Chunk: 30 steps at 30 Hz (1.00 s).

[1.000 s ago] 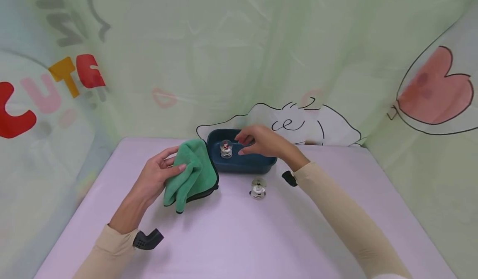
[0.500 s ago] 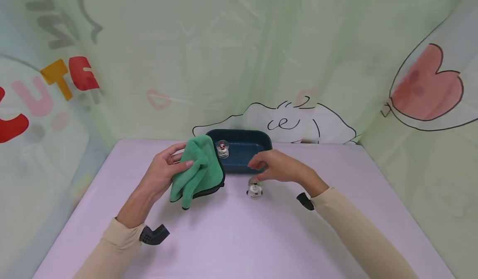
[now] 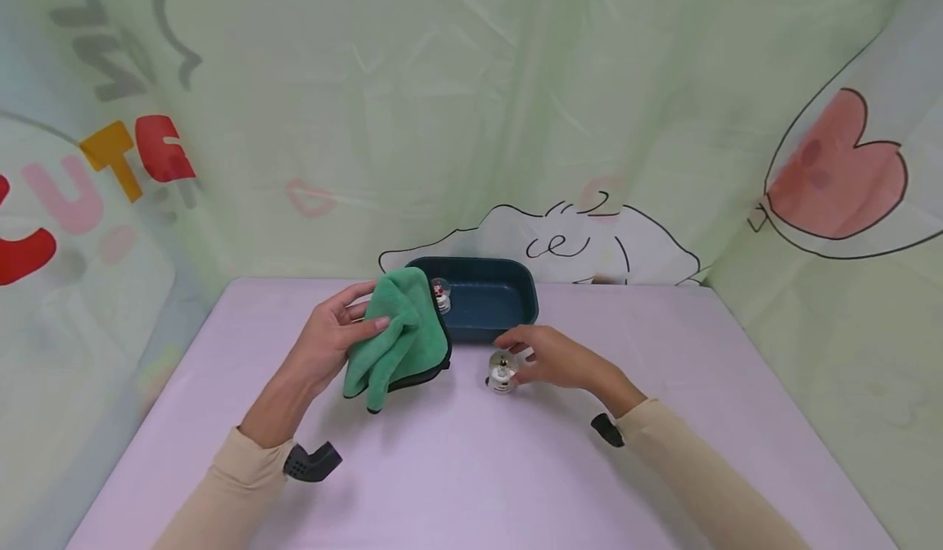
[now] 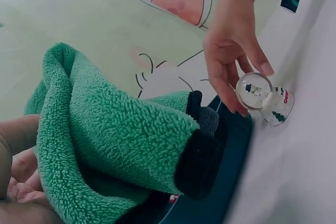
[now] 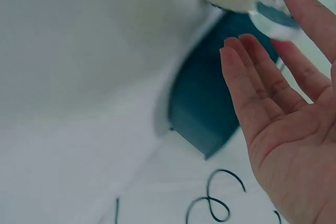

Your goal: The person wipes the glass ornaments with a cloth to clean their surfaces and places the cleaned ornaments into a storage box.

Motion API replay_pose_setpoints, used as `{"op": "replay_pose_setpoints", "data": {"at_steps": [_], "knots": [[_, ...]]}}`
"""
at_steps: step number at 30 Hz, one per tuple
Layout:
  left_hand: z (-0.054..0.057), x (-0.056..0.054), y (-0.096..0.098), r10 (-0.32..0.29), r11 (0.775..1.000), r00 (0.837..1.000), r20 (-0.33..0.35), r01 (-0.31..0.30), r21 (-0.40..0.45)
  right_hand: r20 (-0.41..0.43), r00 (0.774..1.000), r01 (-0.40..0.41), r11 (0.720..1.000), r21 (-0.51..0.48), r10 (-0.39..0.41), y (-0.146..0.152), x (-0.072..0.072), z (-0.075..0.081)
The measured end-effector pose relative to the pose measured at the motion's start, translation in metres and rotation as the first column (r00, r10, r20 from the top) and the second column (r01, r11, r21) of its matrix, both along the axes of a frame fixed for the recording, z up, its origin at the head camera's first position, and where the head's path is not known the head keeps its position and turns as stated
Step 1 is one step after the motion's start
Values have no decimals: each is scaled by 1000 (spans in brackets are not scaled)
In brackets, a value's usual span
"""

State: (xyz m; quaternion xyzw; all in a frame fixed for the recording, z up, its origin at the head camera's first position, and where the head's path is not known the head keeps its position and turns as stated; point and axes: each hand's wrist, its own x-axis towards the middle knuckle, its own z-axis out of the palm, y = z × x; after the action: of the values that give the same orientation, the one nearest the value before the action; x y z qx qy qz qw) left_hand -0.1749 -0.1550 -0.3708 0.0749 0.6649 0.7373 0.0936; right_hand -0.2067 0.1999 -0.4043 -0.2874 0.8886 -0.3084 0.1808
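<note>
My left hand (image 3: pixel 324 341) holds a green cloth (image 3: pixel 405 329) with black edging, thumb in front and fingers behind. Close up in the left wrist view, the cloth (image 4: pixel 115 124) hangs in thick folds. A small snow globe (image 3: pixel 503 372) with a white base and clear dome stands on the table. Reaching it from the right, my right hand (image 3: pixel 556 358) has thumb and fingers spread on either side of the dome (image 4: pixel 254 90); whether they touch is unclear. A second snow globe (image 3: pixel 442 296), with a red figure, is partly hidden behind the cloth.
A dark blue tray (image 3: pixel 489 331) stands at the table's back edge, with the second snow globe in its left end. The lilac tabletop (image 3: pixel 457 468) stretches out in front. Printed curtains (image 3: pixel 412 124) enclose the back and sides.
My right hand has come back from over the tray and down to the near snow globe. My left hand has shifted slightly right with the cloth, covering more of the second snow globe.
</note>
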Motion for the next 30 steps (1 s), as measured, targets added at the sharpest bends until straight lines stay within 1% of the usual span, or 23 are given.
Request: {"op": "replay_pose_setpoints", "data": {"at_steps": [4,7,12,15,18,21,24,27,30], "knots": [[0,-2,2,-7,1000,1000,2,7,-1,-5,1000,-15,1000,-20,15,0,0,-14],[0,-2,4,-12,1000,1000,-1,12,-2,-16,1000,-8,1000,-12,8,-2,1,-21],[2,-3,6,-21,1000,1000,-13,21,3,-30,999,23,1000,-5,-23,-4,3,-22],[3,-3,7,-27,1000,1000,-15,27,3,-35,999,31,999,-7,-31,-4,6,-18],[4,-4,8,-30,1000,999,-16,30,-2,-70,997,14,1000,-26,-16,-4,8,-14],[6,-5,9,-36,999,999,-23,36,-4,-112,994,-11,997,-77,2,-2,10,-8],[9,-6,10,-40,999,999,-35,40,0,-136,991,-24,990,-138,5,-1,12,1],[12,-6,12,-43,999,997,-59,43,-6,-153,988,-14,981,-192,-16,0,15,11],[16,-6,13,-42,999,996,-80,41,-11,-187,981,-5,969,-247,-43,-1,19,20]]}}
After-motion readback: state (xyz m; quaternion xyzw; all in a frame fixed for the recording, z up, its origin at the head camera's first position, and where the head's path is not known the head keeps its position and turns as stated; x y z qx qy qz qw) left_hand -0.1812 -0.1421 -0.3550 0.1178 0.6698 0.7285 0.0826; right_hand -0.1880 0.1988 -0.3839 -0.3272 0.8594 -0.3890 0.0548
